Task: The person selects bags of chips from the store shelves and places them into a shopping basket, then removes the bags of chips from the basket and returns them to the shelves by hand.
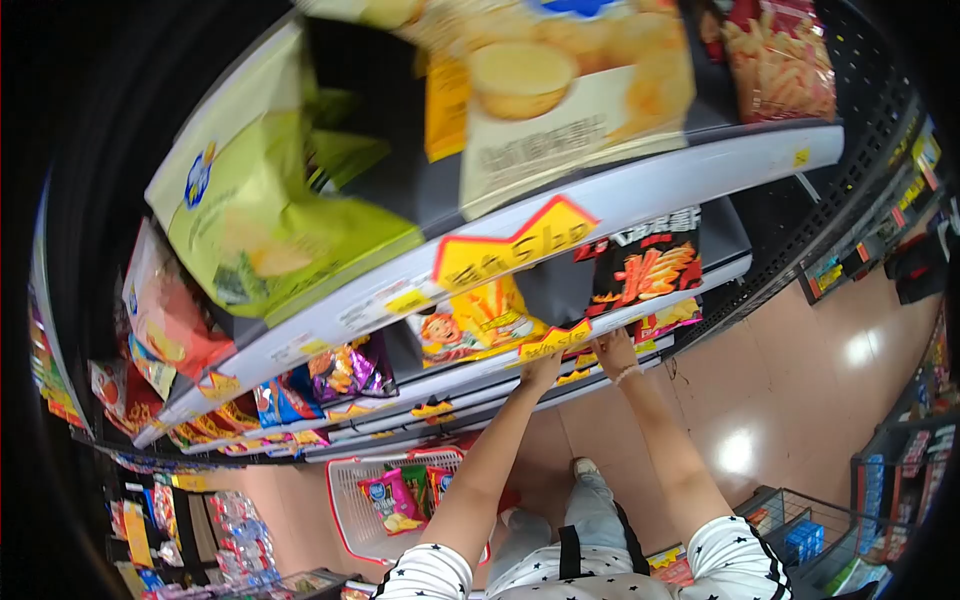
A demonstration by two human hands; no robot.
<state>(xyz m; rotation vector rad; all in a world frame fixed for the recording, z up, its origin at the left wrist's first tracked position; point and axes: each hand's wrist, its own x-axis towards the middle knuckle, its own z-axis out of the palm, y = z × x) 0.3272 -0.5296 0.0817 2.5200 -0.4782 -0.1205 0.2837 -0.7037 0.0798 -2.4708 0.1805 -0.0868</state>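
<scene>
Both my arms reach forward to the edge of a lower snack shelf. My left hand (542, 371) is just under a yellow, red-edged price tag (556, 342), its fingertips hidden by the tag and shelf edge. At the tag's right end, my right hand (615, 352) has its fingers curled; what they pinch, if anything, cannot be made out. A bracelet circles my right wrist. Behind the tag stand a yellow snack bag (490, 318) and a black bag with red fries (648, 268). A pink bag (672, 316) shows near my right hand.
Above my hands juts an upper shelf edge (720, 165) with a large green bag (270, 200) and a cream chip bag (570, 110). A red-and-white basket (345, 520) with several snack bags stands on the floor, left of my legs. Further racks stand at right.
</scene>
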